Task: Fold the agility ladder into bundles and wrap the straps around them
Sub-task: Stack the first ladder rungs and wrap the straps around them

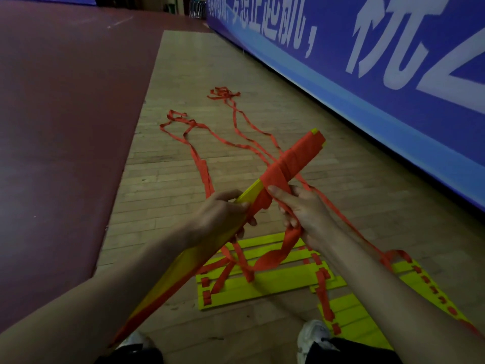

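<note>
- Agility ladder bundle [291, 161], a stack of yellow slats, was held up at a slant over the wooden floor [183, 82]. Its far end pointed toward the blue banner [367, 82] and its near end ran down past the left forearm.
- Red webbing was wound in tight turns round the bundle's upper half. Bare yellow showed at the far tip and just above the left grip [220, 214].
- The left grip clasped the bundle at its middle, fingers curled over the yellow edge.
- The right grip [304, 214] sat just beside it, with the thumb laid on the lowest turn of the wrap. Its fingers were curled round the strap [283, 248], which hung in a slack loop below that hand.
- More rungs [262, 282] lay flat on the floor beneath both hands, with red webbing threaded through their slots.
- Another flat pile [349, 311] lay to the right, near a white shoe [312, 334].
- Loose straps [199, 143] trailed away over the boards to two tangled heaps farther off.
- A dark red mat [65, 101] bordered the wood on the left.
</note>
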Demonstrator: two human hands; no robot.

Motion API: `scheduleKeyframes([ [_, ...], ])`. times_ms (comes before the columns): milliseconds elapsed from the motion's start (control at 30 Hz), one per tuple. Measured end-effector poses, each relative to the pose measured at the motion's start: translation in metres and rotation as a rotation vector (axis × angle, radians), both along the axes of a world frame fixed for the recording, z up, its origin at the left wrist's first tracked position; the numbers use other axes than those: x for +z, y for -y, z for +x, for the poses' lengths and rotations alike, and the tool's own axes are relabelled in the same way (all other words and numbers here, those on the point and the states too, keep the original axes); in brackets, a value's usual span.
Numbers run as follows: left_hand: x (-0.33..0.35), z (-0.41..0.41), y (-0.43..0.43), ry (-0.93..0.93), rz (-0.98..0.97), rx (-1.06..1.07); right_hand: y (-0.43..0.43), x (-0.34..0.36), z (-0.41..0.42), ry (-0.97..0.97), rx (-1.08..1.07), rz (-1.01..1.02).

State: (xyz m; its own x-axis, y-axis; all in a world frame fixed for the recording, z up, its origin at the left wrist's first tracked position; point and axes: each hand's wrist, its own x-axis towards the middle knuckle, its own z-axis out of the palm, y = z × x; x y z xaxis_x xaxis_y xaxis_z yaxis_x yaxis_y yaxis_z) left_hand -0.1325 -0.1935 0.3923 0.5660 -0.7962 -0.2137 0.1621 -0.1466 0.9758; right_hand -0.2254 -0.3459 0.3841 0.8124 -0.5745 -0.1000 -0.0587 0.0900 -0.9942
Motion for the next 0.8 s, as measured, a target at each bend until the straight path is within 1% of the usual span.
scheduleKeyframes([
  [133, 0.004, 0.004, -0.004, -0.072, -0.024, -0.115, -0.001, 0.004, -0.003, 0.006, 0.034, 0.041],
  [300, 0.009, 0.005, -0.008, -0.188, -0.06, -0.257, -0.004, 0.014, -0.008, 0.173, 0.159, 0.22],
  [367, 0.01, 0.004, -0.008, -0.215, -0.028, -0.271, -0.004, 0.016, -0.009, 0.205, 0.204, 0.269],
  [433, 0.011, 0.003, -0.006, -0.218, 0.039, -0.253, -0.005, 0.017, -0.009, 0.2, 0.204, 0.272],
  [500, 0.012, 0.0, -0.003, -0.161, 0.092, -0.207, -0.006, 0.016, -0.008, 0.193, 0.173, 0.263],
  [533, 0.011, -0.003, -0.001, -0.064, 0.111, -0.186, -0.006, 0.015, -0.007, 0.184, 0.155, 0.258],
  [567, 0.009, -0.005, 0.0, 0.09, 0.126, -0.172, -0.005, 0.013, -0.006, 0.176, 0.131, 0.258],
  [633, 0.001, -0.006, 0.002, 0.458, 0.163, -0.136, -0.002, 0.01, -0.002, 0.174, 0.069, 0.292],
  [700, -0.011, -0.003, 0.003, 0.775, 0.141, -0.125, 0.002, 0.008, 0.0, 0.164, 0.013, 0.343],
  [767, -0.02, 0.001, 0.004, 0.994, 0.069, -0.158, 0.005, 0.007, 0.001, 0.152, -0.018, 0.357],
  [800, -0.022, 0.003, 0.004, 1.048, 0.045, -0.165, 0.006, 0.007, 0.001, 0.147, -0.027, 0.353],
])
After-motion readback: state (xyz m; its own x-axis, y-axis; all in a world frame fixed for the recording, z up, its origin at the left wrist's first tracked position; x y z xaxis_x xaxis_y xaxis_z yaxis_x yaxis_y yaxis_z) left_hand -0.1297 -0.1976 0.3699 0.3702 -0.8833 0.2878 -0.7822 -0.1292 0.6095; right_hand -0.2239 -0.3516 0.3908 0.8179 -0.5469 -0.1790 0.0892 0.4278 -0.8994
